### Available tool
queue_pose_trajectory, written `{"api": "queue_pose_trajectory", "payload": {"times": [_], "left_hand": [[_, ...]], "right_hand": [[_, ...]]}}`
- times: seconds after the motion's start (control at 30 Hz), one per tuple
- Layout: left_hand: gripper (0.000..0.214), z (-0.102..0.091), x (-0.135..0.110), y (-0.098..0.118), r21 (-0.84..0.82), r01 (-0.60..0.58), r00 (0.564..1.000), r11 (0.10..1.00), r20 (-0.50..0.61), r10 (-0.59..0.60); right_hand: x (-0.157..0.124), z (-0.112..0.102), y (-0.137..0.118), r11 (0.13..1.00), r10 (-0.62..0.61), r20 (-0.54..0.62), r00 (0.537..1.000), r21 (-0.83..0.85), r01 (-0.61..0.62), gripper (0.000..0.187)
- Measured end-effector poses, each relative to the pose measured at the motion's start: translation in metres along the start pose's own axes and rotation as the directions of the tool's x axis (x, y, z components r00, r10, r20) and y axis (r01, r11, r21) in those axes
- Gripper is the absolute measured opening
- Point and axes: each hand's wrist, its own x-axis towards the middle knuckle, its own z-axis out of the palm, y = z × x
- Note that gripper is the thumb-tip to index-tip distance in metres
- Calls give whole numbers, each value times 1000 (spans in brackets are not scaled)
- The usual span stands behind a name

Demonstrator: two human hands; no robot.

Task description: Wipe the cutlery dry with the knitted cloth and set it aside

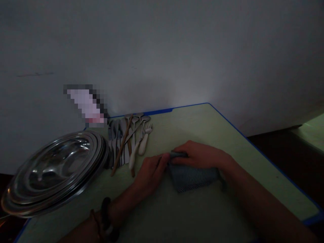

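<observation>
A grey-blue cloth (194, 177) hangs from my right hand (202, 154), whose fingers are closed on its upper edge. A fold of it shows dark between my fingers. My left hand (153, 170) is closed, with its thumb pressed down right beside the cloth's upper left corner. What lies between the left fingers is hidden. To the left of my hands, several pieces of cutlery are spread on the table: knives (115, 135), spoons (145, 118) and a fork with a pale handle (144, 143). A long brown stick-like handle (121, 146) lies across them.
Several stacked round metal trays (93, 145) stand at the left edge of the pale green table (192, 125), which has blue edging. A blurred-out upright object (87, 106) leans at the wall (162, 50) behind the trays. The light is dim.
</observation>
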Motion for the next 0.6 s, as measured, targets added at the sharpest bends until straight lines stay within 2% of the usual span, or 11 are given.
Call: {"api": "queue_pose_trajectory", "payload": {"times": [0.1,0.2,0.27,0.33,0.4,0.47,0.53,0.6], "left_hand": [[45,2,1,2,-22,78,993,997,-82,-80],[47,2,1,2,-56,162,974,985,-151,-169],[47,1,1,1,-70,189,964,979,-177,-199],[49,-2,2,0,-80,200,958,977,-192,-212],[49,-5,3,0,-80,193,959,978,-194,-205],[44,-9,5,-1,-72,171,963,983,-200,-182],[36,-11,5,-2,-60,147,966,987,-205,-156],[37,-11,5,-2,-52,127,971,990,-195,-135]], "right_hand": [[-13,-19,13,996,36,61,998,79,-40,35],[-24,-33,25,967,123,56,991,218,-132,38],[-26,-35,29,949,159,33,987,269,-162,39],[-22,-32,28,954,154,-27,988,264,-141,41],[-15,-24,21,972,130,-132,983,212,-100,43],[-7,-13,9,990,130,-300,945,85,-109,45],[1,-1,-2,993,79,-336,938,-51,-103,43],[6,9,-9,982,30,-309,951,-168,-85,41]]}}
